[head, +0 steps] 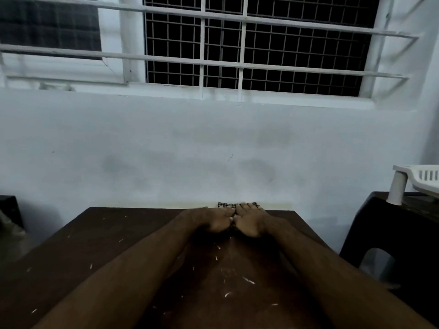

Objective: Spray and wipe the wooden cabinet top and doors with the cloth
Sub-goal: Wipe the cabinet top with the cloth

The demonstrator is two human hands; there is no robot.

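The dark wooden cabinet top (99, 238) fills the lower half of the head view, dotted with small pale flecks. At its far edge, against the wall, lies a black-and-white checked cloth (228, 205). My left hand (211, 220) and my right hand (249, 222) lie side by side, palms down, pressing flat on the cloth. Only the cloth's far strip shows beyond my fingers. The cabinet doors are out of view, and no spray bottle is visible.
A white wall (213, 150) rises right behind the cabinet, with a barred window (256, 43) above. A dark plastic stool (389, 236) stands at the right, carrying a white slotted plastic rack (418, 179). A dark object (9, 210) sits at the left edge.
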